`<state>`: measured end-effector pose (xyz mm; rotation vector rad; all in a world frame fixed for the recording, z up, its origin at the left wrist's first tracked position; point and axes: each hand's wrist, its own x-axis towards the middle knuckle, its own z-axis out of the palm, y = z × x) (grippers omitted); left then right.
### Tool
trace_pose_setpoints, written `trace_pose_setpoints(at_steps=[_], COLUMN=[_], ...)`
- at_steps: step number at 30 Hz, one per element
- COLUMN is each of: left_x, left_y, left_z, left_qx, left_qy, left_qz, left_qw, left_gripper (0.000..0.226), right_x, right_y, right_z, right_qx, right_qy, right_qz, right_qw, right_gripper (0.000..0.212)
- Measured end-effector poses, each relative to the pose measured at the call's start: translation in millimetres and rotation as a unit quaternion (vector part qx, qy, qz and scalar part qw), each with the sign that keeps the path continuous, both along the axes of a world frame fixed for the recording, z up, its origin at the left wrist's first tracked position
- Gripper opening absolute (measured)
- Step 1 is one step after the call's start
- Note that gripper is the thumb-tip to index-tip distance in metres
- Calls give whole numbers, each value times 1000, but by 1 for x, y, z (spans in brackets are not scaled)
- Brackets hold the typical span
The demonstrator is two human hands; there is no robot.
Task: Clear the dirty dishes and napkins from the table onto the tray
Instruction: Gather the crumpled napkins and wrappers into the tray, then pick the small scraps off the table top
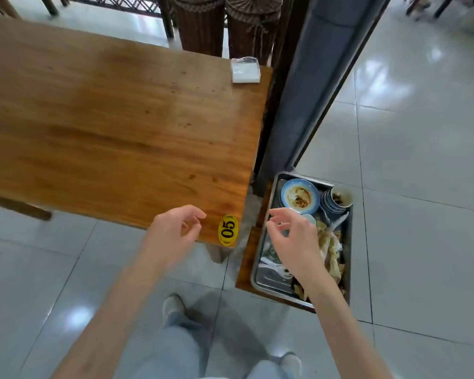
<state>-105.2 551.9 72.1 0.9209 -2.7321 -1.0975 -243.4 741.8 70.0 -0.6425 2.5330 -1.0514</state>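
Tiled dining room; wooden counter (115,110) nearly bare, napkin pack (245,70) far right. Tray (268,283) right, low, loaded: dirty plate (298,196), stacked bowls (337,201). Left hand (173,231), right hand (293,236) loosely curled, holding nothing. Risk: bumped tray tips, bowls topple.

So the table (115,110) sat on the left, with a napkin pack (245,70) on its far right corner and a number tag (228,230) at the near right corner. Right of it, lower down, the tray (268,280) held a plate (299,196) at the back, stacked bowls (337,201) beside it, and used napkins (331,250) in front.
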Motion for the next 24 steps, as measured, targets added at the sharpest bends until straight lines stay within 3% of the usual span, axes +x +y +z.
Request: trace_pose_setpoints(at_steps=[11,24], left_x=[-26,-159], left_y=[-156,-256], left_z=[6,-49], left_qx=[-27,-65], left_qy=[-54,-86], left_qz=[-89,-132], left_qw=[994,985], left_gripper=[24,48], right_x=[7,-109], right_y=[-144,-252], right_z=[-10,-41], right_qx=[9,34], right_qy=[-14,-9], right_qz=[-58,-75], right_qw=[998,997], right_gripper=[26,27])
